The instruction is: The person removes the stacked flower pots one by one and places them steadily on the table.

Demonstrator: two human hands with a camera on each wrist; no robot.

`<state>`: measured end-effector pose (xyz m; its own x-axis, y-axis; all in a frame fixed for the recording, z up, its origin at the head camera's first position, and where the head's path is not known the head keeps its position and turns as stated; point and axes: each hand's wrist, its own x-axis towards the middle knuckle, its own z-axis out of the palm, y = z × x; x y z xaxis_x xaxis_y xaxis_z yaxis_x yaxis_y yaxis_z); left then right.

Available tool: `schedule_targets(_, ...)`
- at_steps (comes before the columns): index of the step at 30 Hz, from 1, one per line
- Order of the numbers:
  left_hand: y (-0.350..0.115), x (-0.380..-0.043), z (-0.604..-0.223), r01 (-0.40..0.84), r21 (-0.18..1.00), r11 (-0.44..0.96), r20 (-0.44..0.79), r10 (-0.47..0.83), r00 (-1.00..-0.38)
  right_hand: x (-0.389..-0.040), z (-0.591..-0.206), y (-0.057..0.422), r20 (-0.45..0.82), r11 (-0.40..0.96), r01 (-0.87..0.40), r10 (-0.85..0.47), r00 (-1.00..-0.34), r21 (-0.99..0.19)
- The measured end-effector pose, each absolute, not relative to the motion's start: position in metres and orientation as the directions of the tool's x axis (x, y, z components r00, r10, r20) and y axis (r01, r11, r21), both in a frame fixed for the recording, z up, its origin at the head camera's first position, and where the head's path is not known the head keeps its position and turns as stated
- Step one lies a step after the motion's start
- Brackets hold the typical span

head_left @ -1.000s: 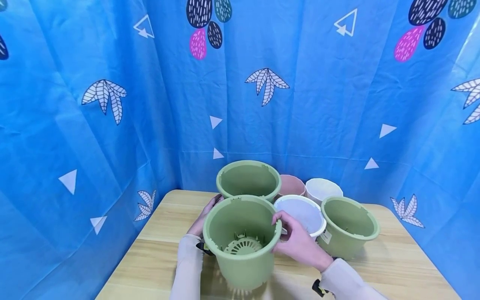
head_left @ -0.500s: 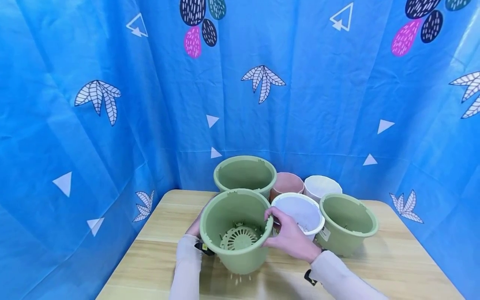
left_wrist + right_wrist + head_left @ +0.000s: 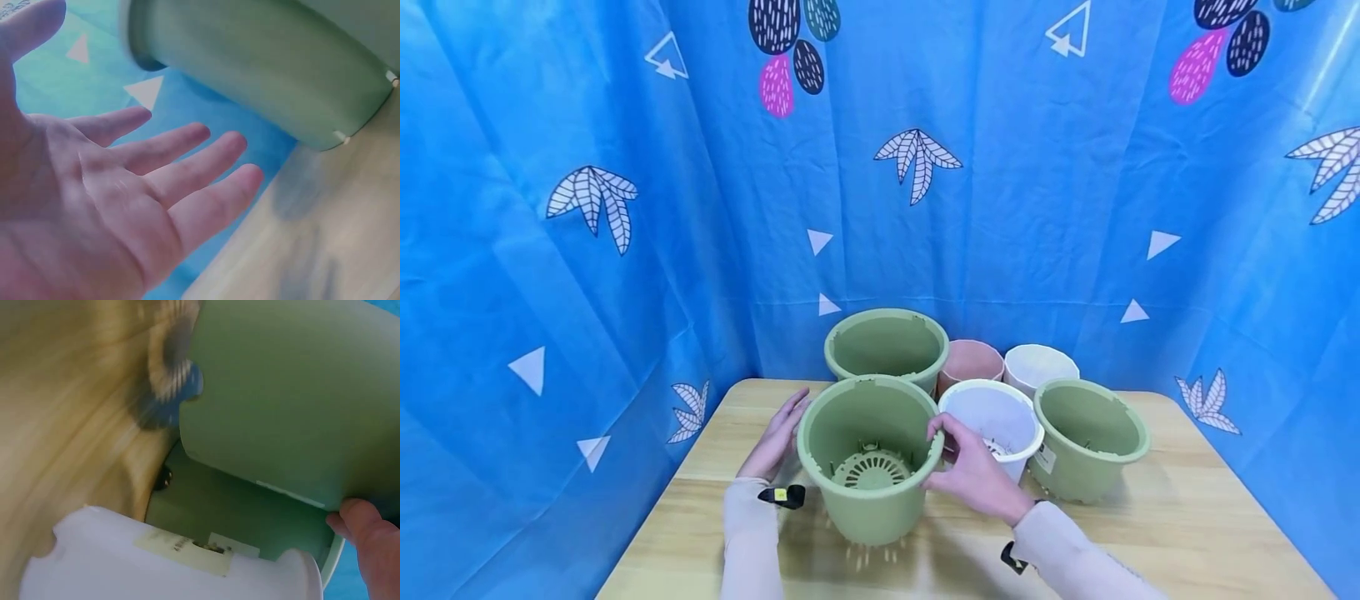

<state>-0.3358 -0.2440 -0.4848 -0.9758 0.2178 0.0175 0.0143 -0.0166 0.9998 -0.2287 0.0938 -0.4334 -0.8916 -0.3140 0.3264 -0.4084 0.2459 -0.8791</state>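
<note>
A green flowerpot (image 3: 880, 517) with a slotted bottom is in front of me, slightly above the table and tilted toward me. My right hand (image 3: 977, 475) pinches its rim on the right side, thumb outside and fingers over the edge. To the left of the pot is my left hand (image 3: 775, 437), held apart from it. In the left wrist view the left hand's fingers (image 3: 212, 200) are spread and the palm holds nothing. Another green flowerpot (image 3: 887, 343) stands behind, partly covered by the front one. Near my right hand is a white flowerpot (image 3: 988, 417).
A pink pot (image 3: 970, 362) and a second white pot (image 3: 1037, 367) stand at the back. A labelled green pot (image 3: 1078, 471) stands at the right. Wooden table (image 3: 1187, 517) lies under them, and a blue patterned curtain (image 3: 1015, 208) closes off the back and sides.
My left hand has come out from behind the front green flowerpot and moved left, away from it. The right hand keeps its hold on the rim.
</note>
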Motion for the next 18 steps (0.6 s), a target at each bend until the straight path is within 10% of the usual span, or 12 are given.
schedule_targets(18, -0.247, -0.306, -0.447, 0.082, 0.992, 0.099, 0.055, 0.251, -0.967, -0.212, -0.455, 0.090, 0.280, 0.259, -0.342, -0.250, -0.927, -0.903)
